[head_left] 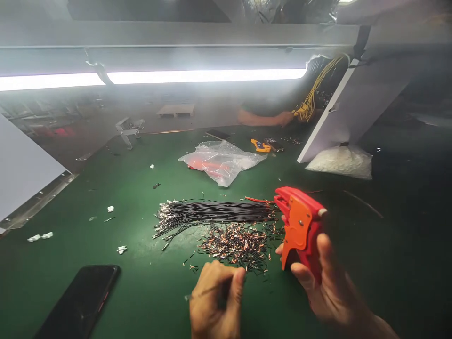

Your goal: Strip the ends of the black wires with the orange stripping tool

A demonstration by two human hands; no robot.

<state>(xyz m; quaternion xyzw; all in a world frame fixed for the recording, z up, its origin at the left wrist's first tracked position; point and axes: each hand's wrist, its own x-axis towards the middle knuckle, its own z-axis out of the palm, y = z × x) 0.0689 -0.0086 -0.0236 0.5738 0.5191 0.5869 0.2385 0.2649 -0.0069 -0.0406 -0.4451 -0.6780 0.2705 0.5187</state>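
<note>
The right hand (330,294) holds the red-orange wire stripper (298,223); the left hand (216,301) seems to pinch a blurred wire (205,293). Farther, left of the tool, lie black wires (219,212) and clippings (238,245). Stripping seems in hand; the next move calls for steady alignment.

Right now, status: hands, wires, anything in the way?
Right hand holding red-orange stripper. Left hand closed, apparently on thin dark wire, blurred. Black wire bundle lying flat; clippings pile between it and left hand.

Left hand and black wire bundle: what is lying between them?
In the head view, a pile of wire scraps lies between the left hand and the black wire bundle.
</note>
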